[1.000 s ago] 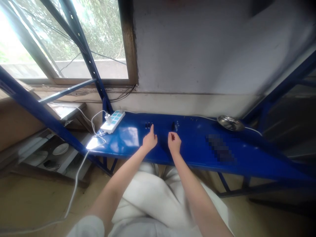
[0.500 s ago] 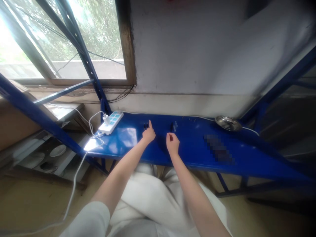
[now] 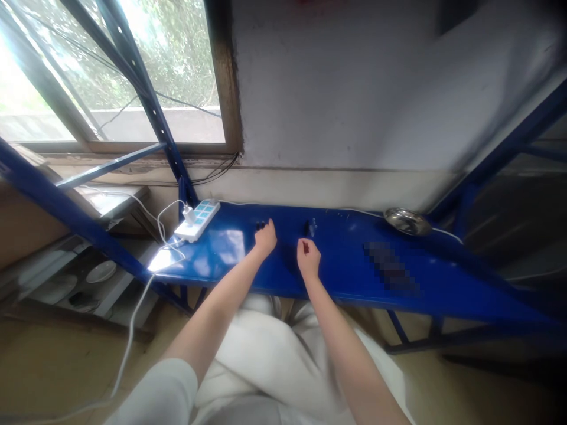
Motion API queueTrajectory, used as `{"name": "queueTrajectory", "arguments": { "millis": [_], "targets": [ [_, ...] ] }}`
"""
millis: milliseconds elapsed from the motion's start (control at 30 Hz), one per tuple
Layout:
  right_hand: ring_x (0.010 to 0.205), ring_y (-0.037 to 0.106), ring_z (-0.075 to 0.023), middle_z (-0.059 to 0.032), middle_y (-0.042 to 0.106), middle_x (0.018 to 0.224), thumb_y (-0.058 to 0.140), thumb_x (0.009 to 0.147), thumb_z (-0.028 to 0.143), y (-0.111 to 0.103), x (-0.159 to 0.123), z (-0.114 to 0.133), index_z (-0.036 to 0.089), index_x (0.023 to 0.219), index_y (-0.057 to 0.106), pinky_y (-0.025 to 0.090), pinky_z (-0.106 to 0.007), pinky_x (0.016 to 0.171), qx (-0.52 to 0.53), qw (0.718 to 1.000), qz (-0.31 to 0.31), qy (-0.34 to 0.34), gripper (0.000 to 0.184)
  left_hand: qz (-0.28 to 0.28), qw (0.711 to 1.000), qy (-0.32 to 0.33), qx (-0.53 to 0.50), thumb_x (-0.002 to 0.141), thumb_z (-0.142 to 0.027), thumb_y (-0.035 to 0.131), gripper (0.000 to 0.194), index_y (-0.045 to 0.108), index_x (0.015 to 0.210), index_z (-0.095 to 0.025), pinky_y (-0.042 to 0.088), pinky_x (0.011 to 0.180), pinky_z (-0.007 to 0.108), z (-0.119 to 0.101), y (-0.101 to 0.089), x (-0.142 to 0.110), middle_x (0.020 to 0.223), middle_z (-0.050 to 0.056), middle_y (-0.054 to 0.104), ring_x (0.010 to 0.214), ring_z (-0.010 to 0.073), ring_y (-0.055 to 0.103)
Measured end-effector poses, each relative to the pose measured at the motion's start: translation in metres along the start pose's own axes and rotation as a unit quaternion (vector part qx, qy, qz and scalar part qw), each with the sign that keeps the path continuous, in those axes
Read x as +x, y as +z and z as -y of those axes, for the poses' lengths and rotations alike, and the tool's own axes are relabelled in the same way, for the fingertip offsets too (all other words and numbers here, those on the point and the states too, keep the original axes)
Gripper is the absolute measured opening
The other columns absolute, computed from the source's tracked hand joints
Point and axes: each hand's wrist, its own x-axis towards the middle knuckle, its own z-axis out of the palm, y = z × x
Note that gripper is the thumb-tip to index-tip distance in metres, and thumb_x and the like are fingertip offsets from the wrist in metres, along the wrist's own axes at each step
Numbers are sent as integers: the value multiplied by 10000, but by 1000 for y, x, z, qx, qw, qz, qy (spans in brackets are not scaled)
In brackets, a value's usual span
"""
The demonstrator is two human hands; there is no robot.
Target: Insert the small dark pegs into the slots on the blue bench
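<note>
My left hand (image 3: 266, 237) rests on the blue metal shelf (image 3: 345, 277), its fingers curled down at a cluster of small dark pieces (image 3: 260, 225). Whether it grips one is too small to tell. My right hand (image 3: 309, 258) lies a little nearer to me, fingers loosely curled, with a tiny reddish spot at the fingertips. Just beyond it sits a second group of small dark pieces (image 3: 310, 226). Both forearms are bare and reach out over my white-clothed lap.
A white and blue power strip (image 3: 197, 219) with a plugged-in charger and white cable lies at the shelf's left end. A shallow metal dish (image 3: 406, 221) sits at the back right. Blue frame uprights cross the window on the left. Plates lie on a low shelf (image 3: 88, 277).
My left hand has slid forward to the dark pieces, and its raised index finger has curled down. The right hand has barely moved. The view has shifted slightly.
</note>
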Motion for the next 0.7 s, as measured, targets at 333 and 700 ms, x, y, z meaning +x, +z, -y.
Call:
{"name": "queueTrajectory", "arguments": {
  "millis": [333, 700],
  "targets": [
    [736, 581, -177, -79, 649, 820, 416, 822, 407, -1, 0, 0, 158, 851, 607, 458, -294, 701, 13, 1000, 4, 15, 315, 56, 931, -117, -342, 794, -149, 508, 168, 590, 939, -127, 413, 531, 231, -4, -15, 5, 841, 108, 666, 528, 125, 580],
    [633, 539, -152, -36, 601, 699, 405, 806, 539, -5, 13, 28, 174, 799, 574, 431, -273, 629, 84, 994, 14, 61, 402, 110, 648, -140, -741, 801, -192, 539, 175, 589, 956, -127, 355, 427, 155, -17, -50, -26, 838, 68, 673, 448, 29, 482]
  ]
}}
